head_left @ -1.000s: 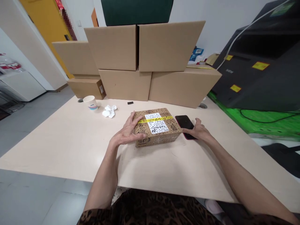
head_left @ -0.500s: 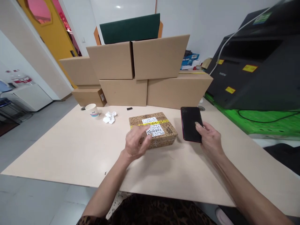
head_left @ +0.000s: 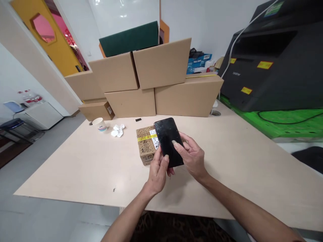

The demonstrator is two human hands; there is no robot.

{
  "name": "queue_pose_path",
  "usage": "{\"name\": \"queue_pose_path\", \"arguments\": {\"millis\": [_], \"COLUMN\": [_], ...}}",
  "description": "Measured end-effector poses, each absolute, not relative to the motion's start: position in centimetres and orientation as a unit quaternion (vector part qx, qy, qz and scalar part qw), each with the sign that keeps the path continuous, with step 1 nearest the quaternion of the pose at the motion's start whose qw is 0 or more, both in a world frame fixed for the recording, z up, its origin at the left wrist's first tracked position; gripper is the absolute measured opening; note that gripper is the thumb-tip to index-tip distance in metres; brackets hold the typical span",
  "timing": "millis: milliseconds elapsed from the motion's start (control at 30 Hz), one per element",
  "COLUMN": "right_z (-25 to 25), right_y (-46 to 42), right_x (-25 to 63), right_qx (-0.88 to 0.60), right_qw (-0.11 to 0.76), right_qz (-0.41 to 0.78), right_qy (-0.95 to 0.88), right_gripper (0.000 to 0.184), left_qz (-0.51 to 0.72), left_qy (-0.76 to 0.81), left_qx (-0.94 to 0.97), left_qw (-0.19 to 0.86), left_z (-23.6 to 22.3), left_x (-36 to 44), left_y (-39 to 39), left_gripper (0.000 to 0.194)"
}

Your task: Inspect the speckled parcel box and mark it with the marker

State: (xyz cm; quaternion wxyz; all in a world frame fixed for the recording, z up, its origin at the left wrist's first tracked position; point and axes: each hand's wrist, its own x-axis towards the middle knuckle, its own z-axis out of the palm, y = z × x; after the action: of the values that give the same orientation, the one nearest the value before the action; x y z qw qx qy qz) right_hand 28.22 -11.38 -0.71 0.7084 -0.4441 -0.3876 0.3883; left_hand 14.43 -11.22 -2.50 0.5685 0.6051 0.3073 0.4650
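Now our left hand [head_left: 156, 176] has joined our right hand [head_left: 195, 158] on the phone [head_left: 165, 134], thumbs in front, fingers curled behind, pinching it raised above the table [head_left: 83, 164]. So the phone occupies both; the parcel [head_left: 146, 147], released, sits partly hidden just beyond.

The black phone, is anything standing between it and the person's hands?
Nothing visible is: the left hand and right hand both hold the black phone directly. The taped parcel is behind it, partly hidden, not between.
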Motion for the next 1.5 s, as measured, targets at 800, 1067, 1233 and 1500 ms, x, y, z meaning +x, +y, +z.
{"name": "queue_pose_path", "arguments": {"millis": [800, 1067, 1233, 1500], "right_z": [-2.8, -2.5, -1.9, -1.6], "right_y": [-12.1, -12.6, -12.8, -10.9], "right_x": [27.6, 28.7, 30.4, 37.6], "right_qx": [-0.394, -0.380, -0.401, -0.491], "right_qw": [0.641, 0.603, 0.594, 0.716], "right_qz": [0.460, 0.511, 0.522, 0.392], "right_qy": [-0.471, -0.480, -0.462, -0.303], "right_gripper": [0.057, 0.050, 0.042, 0.059], "left_qz": [0.486, 0.469, 0.469, 0.548], "left_qy": [0.308, 0.313, 0.303, 0.268], "left_qx": [0.582, 0.608, 0.614, 0.606], "left_qw": [0.575, 0.559, 0.558, 0.510], "left_z": [-3.2, -3.9, -4.3, -4.7], "left_x": [13.1, 12.9, 12.9, 12.4], "left_y": [-11.2, -11.1, -11.0, -10.9], "left_gripper": [0.056, 0.064, 0.066, 0.058]}}
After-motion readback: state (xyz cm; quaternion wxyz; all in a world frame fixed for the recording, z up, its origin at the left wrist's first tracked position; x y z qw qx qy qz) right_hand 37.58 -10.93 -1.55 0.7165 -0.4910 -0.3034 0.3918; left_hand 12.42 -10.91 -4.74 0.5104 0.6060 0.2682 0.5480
